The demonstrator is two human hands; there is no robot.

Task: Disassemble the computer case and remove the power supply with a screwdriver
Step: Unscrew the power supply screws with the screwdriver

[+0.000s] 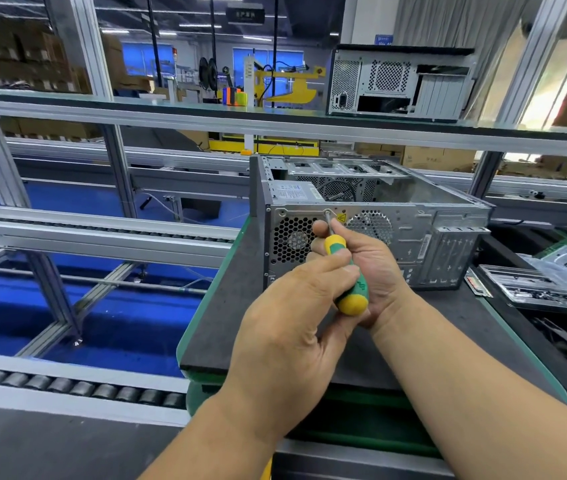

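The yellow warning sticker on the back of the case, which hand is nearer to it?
Right. The right hand reaches just below the warning sticker; the left hand grips the screwdriver lower down.

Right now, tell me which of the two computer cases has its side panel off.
The computer case on the workbench, the one the screwdriver is working on: its top side is open, showing the interior. The case on the upper shelf appears closed.

Your left hand [289,327] at lower centre, fingers curled, your right hand [365,265] just above it, cupped, forearms converging.
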